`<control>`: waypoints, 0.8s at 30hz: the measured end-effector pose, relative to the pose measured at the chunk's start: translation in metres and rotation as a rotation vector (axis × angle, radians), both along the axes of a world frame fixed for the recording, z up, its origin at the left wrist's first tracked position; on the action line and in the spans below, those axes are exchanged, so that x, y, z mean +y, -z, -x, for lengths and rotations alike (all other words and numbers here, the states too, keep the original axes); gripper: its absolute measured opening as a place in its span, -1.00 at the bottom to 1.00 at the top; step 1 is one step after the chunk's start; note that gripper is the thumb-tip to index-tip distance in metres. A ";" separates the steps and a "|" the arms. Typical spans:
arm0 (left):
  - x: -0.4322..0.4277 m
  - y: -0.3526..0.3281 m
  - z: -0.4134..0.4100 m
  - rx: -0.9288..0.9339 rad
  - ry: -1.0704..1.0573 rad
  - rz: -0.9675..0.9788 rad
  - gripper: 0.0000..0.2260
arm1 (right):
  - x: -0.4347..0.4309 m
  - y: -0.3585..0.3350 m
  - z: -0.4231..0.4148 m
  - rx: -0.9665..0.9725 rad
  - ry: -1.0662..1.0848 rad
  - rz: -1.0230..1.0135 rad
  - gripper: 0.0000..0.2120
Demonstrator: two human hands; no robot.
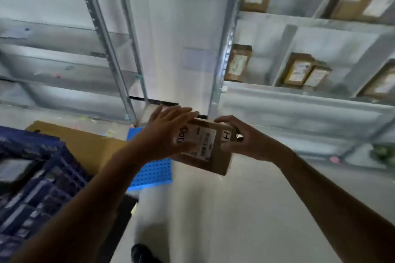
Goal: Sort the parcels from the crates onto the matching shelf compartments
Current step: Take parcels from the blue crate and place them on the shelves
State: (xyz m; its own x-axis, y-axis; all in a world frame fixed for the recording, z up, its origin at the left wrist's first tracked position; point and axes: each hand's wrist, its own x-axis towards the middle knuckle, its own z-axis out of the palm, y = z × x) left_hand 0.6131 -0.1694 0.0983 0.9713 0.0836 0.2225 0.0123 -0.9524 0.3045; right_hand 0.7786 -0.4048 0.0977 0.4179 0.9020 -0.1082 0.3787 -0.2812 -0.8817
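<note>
Noted one brown cardboard parcel (220,160) held in mid-air above the pale floor (235,209), near the foot of the metal shelving and not yet in any compartment. Found the right hand (245,141) gripping its right end, fingers (226,118) curled over the far edge and thumb on the near side. Found the left hand (162,134) set against the left end, fingers (175,113) straight and spread, pressing rather than wrapping, with the thumb laid across the white label (205,143). Saw a handwritten mark to the right of the label; could not read it with certainty through the blur.

Recorded other brown parcels (299,70) standing in the compartments of the right-hand shelf (299,96). Recorded blue crates (42,177) at near left, with a blue perforated panel (149,173) and a flat cardboard sheet (85,145) on the floor beyond them.

Judged light, going by the easy carry. Judged stiff, with square corners and no sag, so unlikely to crush under a firm hold. Judged the plain card faces mildly slippery. Advise holding by the two short ends, palms opposed, label kept up for reading against the shelf marks — then sliding it in end first. Could not see the contents, so left fragility unrated
</note>
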 end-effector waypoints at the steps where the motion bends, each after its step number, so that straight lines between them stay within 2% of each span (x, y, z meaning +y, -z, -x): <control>1: -0.014 -0.007 -0.020 0.083 0.082 -0.014 -0.27 | -0.024 -0.004 -0.003 0.004 0.016 0.002 -0.39; 4: -0.054 -0.024 -0.070 0.257 0.251 0.030 -0.25 | -0.084 -0.016 -0.011 -0.052 0.054 0.013 -0.38; 7: -0.095 -0.030 -0.110 0.432 0.449 0.213 -0.31 | -0.140 -0.021 -0.023 -0.110 0.151 0.007 -0.39; 9: -0.120 -0.025 -0.135 0.539 0.527 0.329 -0.25 | -0.175 -0.024 -0.034 -0.170 0.235 0.007 -0.43; 11: -0.136 -0.015 -0.149 0.568 0.550 0.426 -0.23 | -0.192 -0.025 -0.040 -0.183 0.287 -0.015 -0.44; 15: -0.177 0.013 -0.181 0.456 0.538 0.634 -0.29 | -0.222 -0.014 -0.063 -0.144 0.641 -0.169 -0.34; 19: -0.205 0.049 -0.213 0.245 0.405 0.733 -0.29 | -0.236 0.012 -0.085 -0.127 0.968 -0.157 -0.26; 21: -0.215 0.064 -0.233 0.200 0.358 0.846 -0.26 | -0.236 0.027 -0.095 -0.061 1.040 -0.149 -0.24; 24: -0.228 0.073 -0.265 0.183 0.312 1.014 -0.23 | -0.226 0.041 -0.112 0.032 1.015 -0.126 -0.09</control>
State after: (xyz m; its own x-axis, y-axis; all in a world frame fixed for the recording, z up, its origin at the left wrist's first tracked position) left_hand 0.8778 -0.3974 0.0251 0.9933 -0.1095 0.0381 -0.0621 -0.2255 0.9723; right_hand 0.8911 -0.6305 0.0572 0.9896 0.1301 -0.0614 -0.0104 -0.3610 -0.9325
